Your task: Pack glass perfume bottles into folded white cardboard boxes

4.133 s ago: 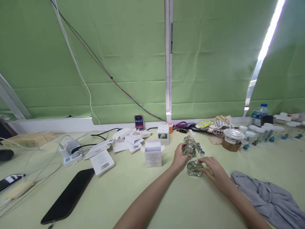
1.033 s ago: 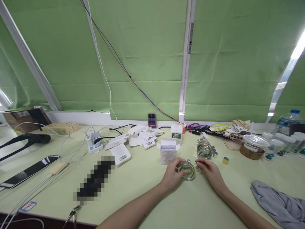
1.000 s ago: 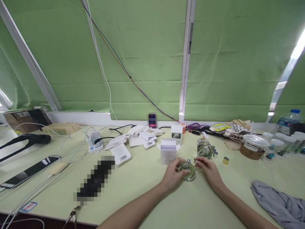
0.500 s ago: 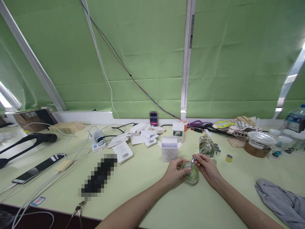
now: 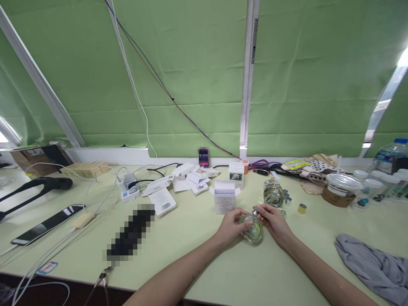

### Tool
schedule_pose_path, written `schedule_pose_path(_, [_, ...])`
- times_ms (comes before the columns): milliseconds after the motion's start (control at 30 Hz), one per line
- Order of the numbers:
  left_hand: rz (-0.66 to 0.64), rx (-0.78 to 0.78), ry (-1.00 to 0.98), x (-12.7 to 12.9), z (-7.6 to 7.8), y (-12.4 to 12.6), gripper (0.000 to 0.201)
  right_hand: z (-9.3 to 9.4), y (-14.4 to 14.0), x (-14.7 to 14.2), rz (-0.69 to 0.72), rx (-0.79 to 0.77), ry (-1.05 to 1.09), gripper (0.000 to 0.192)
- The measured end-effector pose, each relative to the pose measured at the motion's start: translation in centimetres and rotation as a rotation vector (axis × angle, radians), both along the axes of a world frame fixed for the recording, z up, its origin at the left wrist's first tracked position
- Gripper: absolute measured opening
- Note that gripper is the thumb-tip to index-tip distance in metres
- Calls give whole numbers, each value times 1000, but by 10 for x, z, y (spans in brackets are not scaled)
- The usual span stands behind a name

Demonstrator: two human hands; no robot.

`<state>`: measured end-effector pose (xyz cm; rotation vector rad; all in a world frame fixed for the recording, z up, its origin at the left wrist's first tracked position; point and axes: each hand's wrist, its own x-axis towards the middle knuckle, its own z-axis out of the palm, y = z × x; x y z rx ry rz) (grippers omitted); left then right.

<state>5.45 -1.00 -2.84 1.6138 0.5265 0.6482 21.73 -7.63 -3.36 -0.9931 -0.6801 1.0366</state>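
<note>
Just right of the frame's centre, the left hand point(image 5: 232, 224) is cupping a round, clear glass bottle point(image 5: 252, 229), tilted on the smooth pale-green tabletop point(image 5: 191, 246). The right hand point(image 5: 273, 220) is pinching what looks like its small silvery top. Compared with a second ago, the fingers have closed onto that top.

Soft, even daylight; right window gap glares, edges seemingly warped.

glossy clear glass bottle point(image 5: 253, 229), matt paper box point(image 5: 225, 200), soft grey cloth point(image 5: 372, 265), smooth matt table point(image 5: 197, 250).
</note>
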Motion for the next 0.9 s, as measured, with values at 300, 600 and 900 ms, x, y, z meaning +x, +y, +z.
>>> schedule_pose_path(300, [-8,-11,-27,0,-1,0,50,1,-1,0,-8,-3,-12,33])
schedule_pose_path(600, [6,-27,-14,0,-3,1,50,-1,-2,1,3,-1,-67,30])
schedule_pose_path(900, [-30,-98,-29,-2,0,-6,51,2,-8,3,-27,45,-310,26])
